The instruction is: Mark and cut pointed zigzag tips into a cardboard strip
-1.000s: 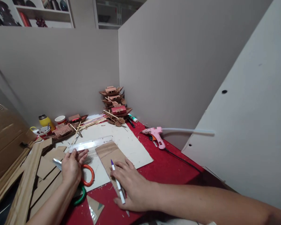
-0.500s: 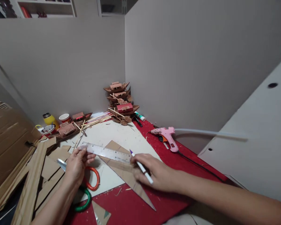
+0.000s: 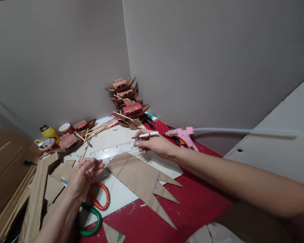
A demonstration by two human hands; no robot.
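A clear plastic ruler (image 3: pixel 114 150) lies across the white board (image 3: pixel 121 138), along the top edge of a brown cardboard piece (image 3: pixel 142 179) with pointed spikes. My right hand (image 3: pixel 154 143) presses the ruler's right end with its fingertips and holds a white pen with a purple tip (image 3: pixel 145 135). My left hand (image 3: pixel 82 175) rests at the ruler's left end, fingers loosely spread, touching the cardboard's left corner. Just below that hand lie orange-handled scissors (image 3: pixel 101 199) and green-handled scissors (image 3: pixel 91 222).
Stacked cardboard model boats (image 3: pixel 125 101) stand in the back corner beside wooden skewers (image 3: pixel 101 126). A pink glue gun (image 3: pixel 183 135) lies on the red table (image 3: pixel 200 206). A yellow bottle (image 3: pixel 48 131), cups and cardboard strips (image 3: pixel 38 192) fill the left side.
The cardboard piece has been turned and slid so its spikes point toward me. My right hand moved up to the ruler's right end, and the ruler shifted back along the cardboard's top edge.
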